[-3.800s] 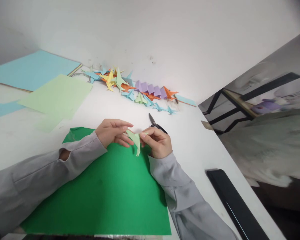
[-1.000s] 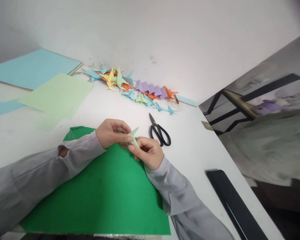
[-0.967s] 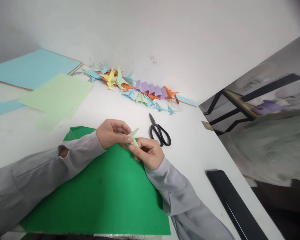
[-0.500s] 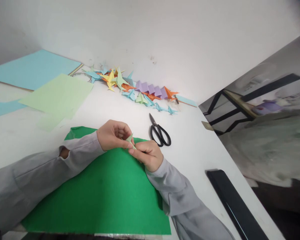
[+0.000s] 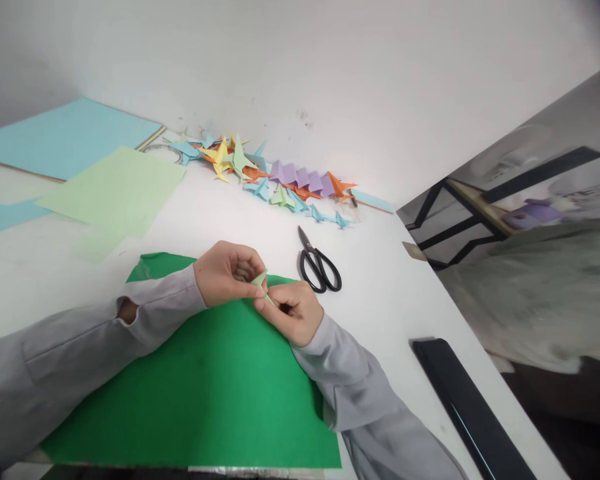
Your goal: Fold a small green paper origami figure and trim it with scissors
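A small light-green folded paper piece (image 5: 260,280) is pinched between both of my hands, just above the far edge of a large dark-green sheet (image 5: 205,393). My left hand (image 5: 227,272) grips it from the left with curled fingers. From the right, my right hand (image 5: 293,312) pinches its lower tip. Most of the folded piece is hidden by my fingers. Grey sleeves cover both forearms.
Black scissors (image 5: 319,264) lie on the white table right of my hands. A row of coloured folded paper figures (image 5: 275,180) lines the wall. Light-green (image 5: 115,190) and blue (image 5: 65,137) sheets lie far left. A black bar (image 5: 467,407) sits near the right table edge.
My hands have closed in together on the folded piece, so less of it shows. Earlier my right hand held it further right, over the scissors' handles.
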A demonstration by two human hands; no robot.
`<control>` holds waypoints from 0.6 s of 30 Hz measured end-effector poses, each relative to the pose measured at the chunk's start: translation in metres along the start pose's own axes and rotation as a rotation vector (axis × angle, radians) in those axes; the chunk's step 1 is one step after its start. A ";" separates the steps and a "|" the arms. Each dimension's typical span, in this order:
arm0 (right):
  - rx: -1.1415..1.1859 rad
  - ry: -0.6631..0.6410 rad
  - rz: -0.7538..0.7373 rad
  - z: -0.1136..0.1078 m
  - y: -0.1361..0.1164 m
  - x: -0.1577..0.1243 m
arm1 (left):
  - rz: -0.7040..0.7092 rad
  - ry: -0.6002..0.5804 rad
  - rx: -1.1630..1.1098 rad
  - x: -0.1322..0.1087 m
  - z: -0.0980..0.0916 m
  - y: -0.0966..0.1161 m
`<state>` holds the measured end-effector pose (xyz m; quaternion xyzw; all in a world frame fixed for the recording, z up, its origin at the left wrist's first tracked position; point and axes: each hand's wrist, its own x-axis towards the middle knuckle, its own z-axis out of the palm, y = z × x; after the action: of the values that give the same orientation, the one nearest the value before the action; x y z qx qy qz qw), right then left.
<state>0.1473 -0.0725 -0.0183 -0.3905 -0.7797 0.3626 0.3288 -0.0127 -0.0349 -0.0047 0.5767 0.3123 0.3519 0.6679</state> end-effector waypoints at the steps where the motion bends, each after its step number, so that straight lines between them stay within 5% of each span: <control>1: 0.002 -0.010 0.006 0.000 0.000 0.000 | -0.010 -0.003 -0.014 0.000 -0.001 -0.001; 18: 0.058 -0.014 0.042 0.002 0.002 -0.001 | -0.030 -0.004 -0.033 0.003 -0.002 -0.002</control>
<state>0.1467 -0.0729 -0.0208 -0.3948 -0.7628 0.3945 0.3266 -0.0127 -0.0314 -0.0069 0.5617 0.3137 0.3458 0.6830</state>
